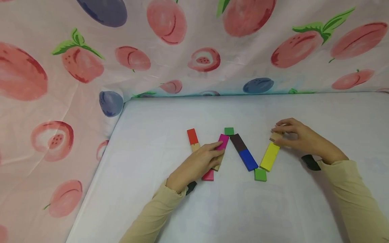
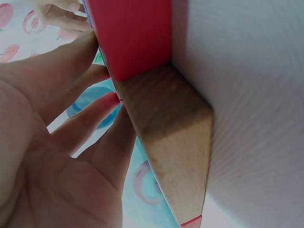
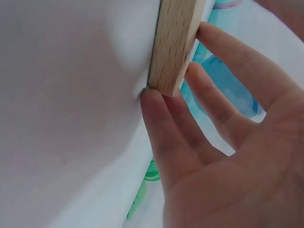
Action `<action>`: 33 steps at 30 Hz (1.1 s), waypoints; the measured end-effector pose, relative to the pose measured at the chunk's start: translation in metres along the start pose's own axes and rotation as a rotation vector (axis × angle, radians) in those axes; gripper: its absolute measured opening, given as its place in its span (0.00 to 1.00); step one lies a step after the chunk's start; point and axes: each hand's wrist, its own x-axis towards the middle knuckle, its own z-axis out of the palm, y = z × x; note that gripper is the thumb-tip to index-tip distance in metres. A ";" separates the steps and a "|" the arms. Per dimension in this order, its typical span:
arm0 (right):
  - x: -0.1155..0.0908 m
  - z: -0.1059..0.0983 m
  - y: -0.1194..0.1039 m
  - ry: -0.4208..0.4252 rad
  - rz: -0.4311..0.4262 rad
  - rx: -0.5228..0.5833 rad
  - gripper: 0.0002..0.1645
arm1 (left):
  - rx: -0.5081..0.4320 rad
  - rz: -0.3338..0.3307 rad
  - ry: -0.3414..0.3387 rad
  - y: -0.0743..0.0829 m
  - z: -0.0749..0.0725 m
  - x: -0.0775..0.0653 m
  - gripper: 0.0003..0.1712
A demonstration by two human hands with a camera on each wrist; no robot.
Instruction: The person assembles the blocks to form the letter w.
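Note:
Flat coloured and plain wooden blocks form a zigzag on the white table. My left hand point(image 1: 197, 165) rests over the left part of it, its fingertips touching the magenta block point(image 1: 223, 141) and the plain block beyond. Beneath that hand, a pinkish-red block point(image 1: 208, 175) is partly covered. In the left wrist view, fairly straight fingers point(image 2: 80, 123) press on the blocks' upper faces. At the zigzag's right end, my right hand point(image 1: 299, 135) pinches a plain wooden block point(image 3: 175, 47) at the top of the yellow block point(image 1: 269, 156).
A red block point(image 1: 192, 136) starts the zigzag at left. Dark brown point(image 1: 238, 142) and blue point(image 1: 248, 160) blocks slant through its middle. Green blocks sit at an upper corner point(image 1: 229, 131) and a lower one point(image 1: 260, 175). Fruit-print cloth point(image 1: 170, 74) stands behind and to the left.

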 end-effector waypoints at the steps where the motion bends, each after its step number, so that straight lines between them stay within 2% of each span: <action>1: 0.000 0.000 -0.001 -0.005 0.019 0.005 0.30 | 0.000 0.001 0.000 0.000 0.000 0.000 0.26; 4: 0.001 0.001 -0.003 -0.009 0.053 -0.008 0.33 | -0.004 -0.001 -0.002 0.000 0.001 0.000 0.26; 9: 0.002 0.003 -0.004 0.004 0.057 -0.031 0.33 | -0.006 -0.005 -0.003 0.000 0.001 0.000 0.26; 15: 0.001 0.004 -0.006 0.033 0.031 -0.048 0.30 | 0.005 0.004 0.005 0.000 -0.001 0.000 0.26; 23: 0.000 0.005 -0.007 0.012 0.042 -0.023 0.27 | 0.003 0.001 0.003 -0.001 -0.001 0.000 0.26; 33: -0.002 0.006 -0.003 0.044 0.003 -0.046 0.25 | 0.005 -0.001 0.001 0.000 0.000 0.001 0.26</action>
